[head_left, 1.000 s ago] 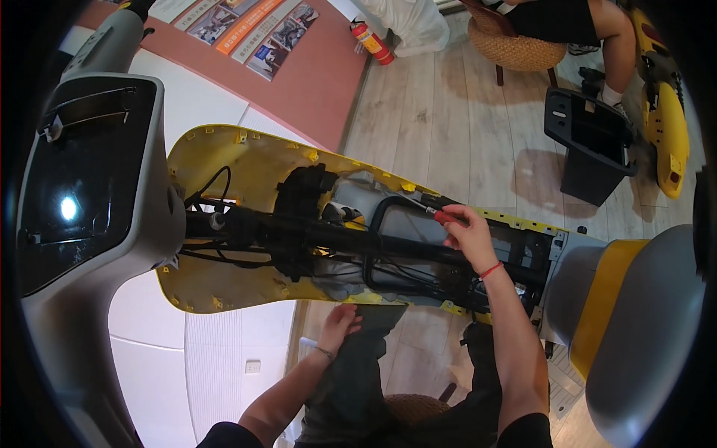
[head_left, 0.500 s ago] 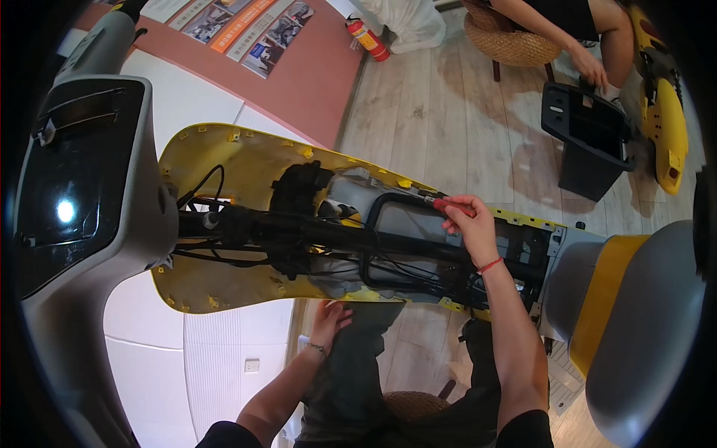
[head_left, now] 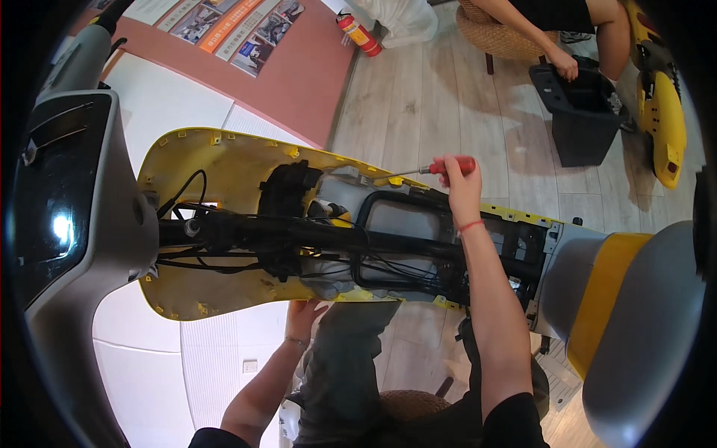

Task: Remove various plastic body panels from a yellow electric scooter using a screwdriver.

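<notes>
A red-handled screwdriver point(head_left: 467, 163) is held in my right hand point(head_left: 461, 185), fingers closed round the handle. Its thin shaft points left, and the tip is by a grey bracket point(head_left: 349, 175) near the far edge of a yellow body panel point(head_left: 239, 142). My left hand point(head_left: 301, 319) is at the panel's near edge, thumb and fingers apart, some fingertips hidden by the edge; I see nothing in it. Between the hands runs the scooter's black tube frame point(head_left: 328, 237), with black cables point(head_left: 216, 257) along it.
Left stands the scooter's grey front column with a glossy black panel point(head_left: 63, 194); right is its grey seat point(head_left: 642, 321). Across the floor a seated person's hand point(head_left: 565, 66) is at a black bin point(head_left: 586, 138), beside a yellow part point(head_left: 667, 134). A fire extinguisher point(head_left: 358, 33) stands farther back.
My right hand has moved away from me and slightly left, bringing the screwdriver toward the panel's far edge. My left hand has shifted left against the near edge. The other person's bin has shifted.
</notes>
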A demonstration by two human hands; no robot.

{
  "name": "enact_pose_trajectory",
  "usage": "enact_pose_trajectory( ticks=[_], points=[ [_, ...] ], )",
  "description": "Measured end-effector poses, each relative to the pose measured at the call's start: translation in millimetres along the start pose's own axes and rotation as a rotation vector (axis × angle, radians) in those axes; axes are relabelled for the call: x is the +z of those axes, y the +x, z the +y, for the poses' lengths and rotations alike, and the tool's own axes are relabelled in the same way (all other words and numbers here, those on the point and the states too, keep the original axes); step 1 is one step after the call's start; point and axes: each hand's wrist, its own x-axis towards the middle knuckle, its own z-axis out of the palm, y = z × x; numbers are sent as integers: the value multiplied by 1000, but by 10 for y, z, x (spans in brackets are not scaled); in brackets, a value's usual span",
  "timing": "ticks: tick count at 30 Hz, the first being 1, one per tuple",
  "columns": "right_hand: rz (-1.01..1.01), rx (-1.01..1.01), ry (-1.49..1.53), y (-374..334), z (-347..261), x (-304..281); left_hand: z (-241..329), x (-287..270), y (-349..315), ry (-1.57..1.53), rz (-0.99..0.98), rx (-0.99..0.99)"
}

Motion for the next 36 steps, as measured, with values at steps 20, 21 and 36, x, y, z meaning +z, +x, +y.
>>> enact_pose_trajectory(
  ticks=[20,21,36],
  points=[
    [-302,301,-296,1302,216,190,58,-34,133,7,-3,-72],
    [-310,295,-297,1311,213,171,61,-29,170,0,0,-65],
    [48,376,414,-231,-61,-586,62,-144,246,-100,-26,-108]
  ],
)
